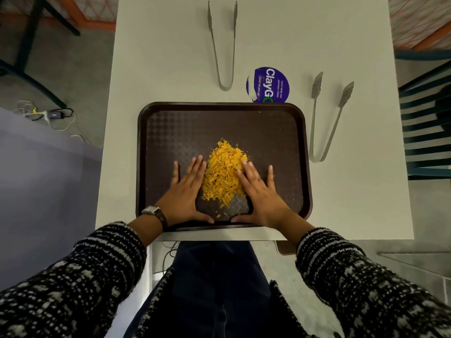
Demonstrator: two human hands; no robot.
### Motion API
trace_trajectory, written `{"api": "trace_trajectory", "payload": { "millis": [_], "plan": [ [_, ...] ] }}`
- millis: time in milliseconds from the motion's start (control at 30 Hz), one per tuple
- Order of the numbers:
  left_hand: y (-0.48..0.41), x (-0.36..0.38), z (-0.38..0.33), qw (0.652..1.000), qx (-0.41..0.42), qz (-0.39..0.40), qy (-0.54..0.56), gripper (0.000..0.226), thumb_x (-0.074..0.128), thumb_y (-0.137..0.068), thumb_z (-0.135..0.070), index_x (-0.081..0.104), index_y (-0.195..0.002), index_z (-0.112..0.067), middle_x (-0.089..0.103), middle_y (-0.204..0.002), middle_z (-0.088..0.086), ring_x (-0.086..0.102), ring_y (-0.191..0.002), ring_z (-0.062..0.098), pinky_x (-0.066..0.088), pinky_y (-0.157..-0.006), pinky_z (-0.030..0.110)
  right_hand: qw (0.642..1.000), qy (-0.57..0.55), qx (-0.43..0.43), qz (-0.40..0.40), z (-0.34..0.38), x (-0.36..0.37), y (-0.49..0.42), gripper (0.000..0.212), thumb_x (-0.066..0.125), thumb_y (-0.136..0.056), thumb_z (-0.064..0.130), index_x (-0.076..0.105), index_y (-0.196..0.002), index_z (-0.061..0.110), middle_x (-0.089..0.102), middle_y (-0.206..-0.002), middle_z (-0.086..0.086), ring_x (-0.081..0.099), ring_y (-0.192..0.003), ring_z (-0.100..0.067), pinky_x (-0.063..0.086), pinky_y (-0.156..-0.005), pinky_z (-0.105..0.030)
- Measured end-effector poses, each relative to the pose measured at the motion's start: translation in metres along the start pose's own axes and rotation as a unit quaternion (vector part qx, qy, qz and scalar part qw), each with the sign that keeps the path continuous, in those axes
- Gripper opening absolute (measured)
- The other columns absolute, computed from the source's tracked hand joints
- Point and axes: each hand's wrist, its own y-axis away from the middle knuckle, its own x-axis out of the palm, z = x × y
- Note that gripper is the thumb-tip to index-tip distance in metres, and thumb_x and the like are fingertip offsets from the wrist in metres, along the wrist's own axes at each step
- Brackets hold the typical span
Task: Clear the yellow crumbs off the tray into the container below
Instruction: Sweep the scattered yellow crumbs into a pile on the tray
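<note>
Brackets a heap of yellow crumbs (223, 174) between two flat hands, around the middle of the brown tray (280, 132) and reaching toward its near edge. Lays the left hand (184, 193) palm down against the heap's left flank, fingers straight and spread, gripping nothing. Lays the right hand (262, 193) the same way against the right flank, fingers straight, fingertips over the edge of the crumbs, holding nothing. Points both thumbs inward along the tray's near rim, tips close but apart, with a few loose flakes just beyond them. Wears a wristwatch (152, 211) with a brown strap on the left wrist, and black-and-white knitted sleeves (341, 276) on both arms.

Rests the tray on a white table (170, 57), near rim close to the table's near edge. Beyond the far rim, with its near edge hidden by that rim: a round purple sticker (269, 85). Farther back, metal tongs (225, 88), bend toward the tray. Just beside the tray's right rim, a second pair of tongs (316, 159), scalloped tips pointing away. Off to the right, a dark slatted chair (427, 132); on the floor to the left, a tangle of cables (48, 114).
</note>
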Motion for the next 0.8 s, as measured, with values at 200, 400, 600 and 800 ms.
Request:
{"api": "trace_trajectory", "payload": {
  "millis": [200,400,600,800],
  "plan": [
    [-0.011,0.004,-0.016,0.999,-0.027,-0.024,0.01,0.132,0.036,-0.055,-0.091,-0.023,-0.142,-0.012,-0.023,-0.153,0.007,-0.029,-0.139,0.014,-0.03,-0.107,0.047,1.0,0.007,0.027,-0.014,0.01,0.006,-0.015,0.112,0.045,-0.072,0.078,-0.004,-0.15,0.014,-0.015,-0.157,-0.007,-0.016,-0.146,-0.021,-0.021,-0.109,-0.056],
    [-0.01,-0.003,-0.006,0.995,-0.072,-0.06,0.026,0.113,0.032,-0.069,-0.08,-0.01,-0.145,-0.008,-0.017,-0.152,0.009,-0.015,-0.142,0.02,-0.031,-0.107,0.037,0.994,-0.043,0.085,-0.058,0.004,0.005,-0.011,0.101,0.046,-0.08,0.069,0.004,-0.15,0.01,-0.005,-0.158,-0.01,-0.011,-0.146,-0.019,-0.023,-0.111,-0.047],
    [0.004,0.001,0.011,0.998,-0.04,-0.046,0.009,0.123,0.026,-0.059,-0.089,-0.019,-0.143,-0.01,-0.022,-0.151,0.004,-0.036,-0.135,0.008,-0.034,-0.106,0.035,0.995,-0.036,0.086,-0.034,-0.018,0.004,0.019,0.109,0.048,-0.073,0.074,-0.002,-0.15,0.016,-0.012,-0.158,0.0,-0.017,-0.145,-0.013,-0.02,-0.113,-0.051],
    [-0.005,-0.008,0.028,0.997,-0.06,-0.04,0.001,0.135,0.014,-0.046,-0.096,-0.016,-0.145,-0.009,-0.026,-0.149,0.003,-0.024,-0.139,0.016,-0.038,-0.101,0.033,0.992,-0.039,0.115,-0.035,-0.032,-0.004,0.014,0.122,0.052,-0.064,0.08,-0.004,-0.151,0.015,-0.013,-0.159,-0.001,-0.018,-0.145,-0.013,-0.025,-0.111,-0.049]
  ]
}}
